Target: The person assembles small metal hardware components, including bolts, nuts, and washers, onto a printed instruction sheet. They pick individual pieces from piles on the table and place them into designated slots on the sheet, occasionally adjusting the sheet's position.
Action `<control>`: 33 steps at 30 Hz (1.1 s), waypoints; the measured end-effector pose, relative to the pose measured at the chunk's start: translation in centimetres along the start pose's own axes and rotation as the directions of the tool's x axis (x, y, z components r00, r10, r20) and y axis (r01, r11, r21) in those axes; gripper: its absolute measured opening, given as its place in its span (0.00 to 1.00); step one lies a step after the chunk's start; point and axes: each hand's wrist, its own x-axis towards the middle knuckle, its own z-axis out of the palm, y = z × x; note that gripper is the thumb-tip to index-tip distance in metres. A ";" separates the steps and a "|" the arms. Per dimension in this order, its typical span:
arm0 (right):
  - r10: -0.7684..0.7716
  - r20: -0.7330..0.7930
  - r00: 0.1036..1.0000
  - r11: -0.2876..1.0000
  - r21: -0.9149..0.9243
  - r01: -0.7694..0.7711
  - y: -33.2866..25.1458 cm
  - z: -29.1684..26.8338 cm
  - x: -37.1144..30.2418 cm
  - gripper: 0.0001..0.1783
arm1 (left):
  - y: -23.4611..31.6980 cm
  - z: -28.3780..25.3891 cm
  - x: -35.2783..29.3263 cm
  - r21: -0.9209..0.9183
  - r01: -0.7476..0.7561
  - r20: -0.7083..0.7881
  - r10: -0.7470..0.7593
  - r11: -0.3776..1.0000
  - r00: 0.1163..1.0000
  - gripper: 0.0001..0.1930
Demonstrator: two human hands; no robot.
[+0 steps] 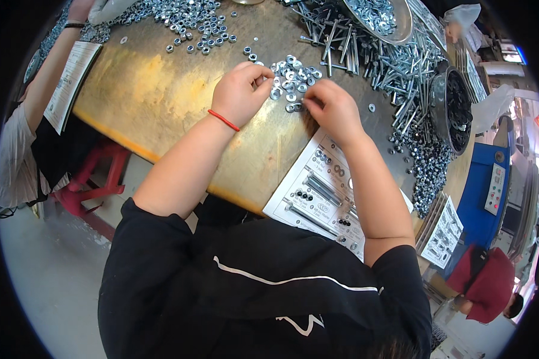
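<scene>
Both my hands are at a loose cluster of silver washers (292, 75) on the worn metal tabletop (156, 90). My left hand (239, 93), a red cord at its wrist, is on the cluster's left side with fingers curled and thumb close to the forefinger. On the right side, my right hand (336, 110) pinches beside a few washers at the near edge. What either hand holds, if anything, is hidden by the fingers. Partly under my right forearm lies a printed sheet (281, 206) showing bolts, nuts and washers; I cannot tell whether any real parts lie on it.
Loose nuts (206, 27) spread at the back. Long bolts (395, 72) heap at the right, near a bowl of small metal parts (408, 30), a dark pan of black parts (438, 110) and more nuts (428, 170). Another person's arm (57, 72) reaches in at left.
</scene>
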 end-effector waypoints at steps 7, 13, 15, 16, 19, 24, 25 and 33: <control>0.099 0.211 0.973 0.993 0.038 -0.109 -0.6 -0.7 -0.8 0.12 | 0.0 0.2 -0.4 0.007 -0.009 0.047 0.009 1.000 0.999 0.06; 0.101 0.198 0.975 0.989 0.085 -0.120 -0.9 1.0 -0.1 0.14 | 1.4 0.4 -1.3 0.156 -0.031 0.119 0.012 0.987 0.993 0.04; 0.054 0.216 0.975 0.986 0.141 -0.086 -1.5 1.3 0.2 0.14 | 1.0 0.2 -1.0 0.124 -0.035 0.069 0.026 0.992 0.997 0.04; 0.042 0.214 0.976 0.986 0.152 -0.075 -1.8 1.3 0.2 0.14 | 0.7 0.0 -0.7 0.098 -0.034 0.041 0.030 0.995 0.999 0.04; 0.004 0.218 0.976 0.986 0.163 -0.041 -2.5 1.4 0.2 0.13 | 0.2 -0.2 -0.3 0.062 -0.037 -0.033 0.039 0.997 0.999 0.04; 0.002 0.293 0.956 0.997 0.068 -0.023 -2.7 1.1 0.6 0.11 | -0.2 -0.3 -0.1 0.049 -0.070 -0.056 0.073 0.996 0.996 0.04; 0.001 0.300 0.954 0.999 0.048 -0.017 -2.8 1.1 0.7 0.11 | -0.3 -0.2 -0.1 0.046 -0.063 -0.053 0.065 0.997 0.996 0.04; 0.035 0.136 0.990 0.998 0.054 -0.043 -3.4 -1.2 -3.5 0.11 | -2.5 0.6 0.4 0.005 -0.018 -0.031 0.018 1.000 0.999 0.08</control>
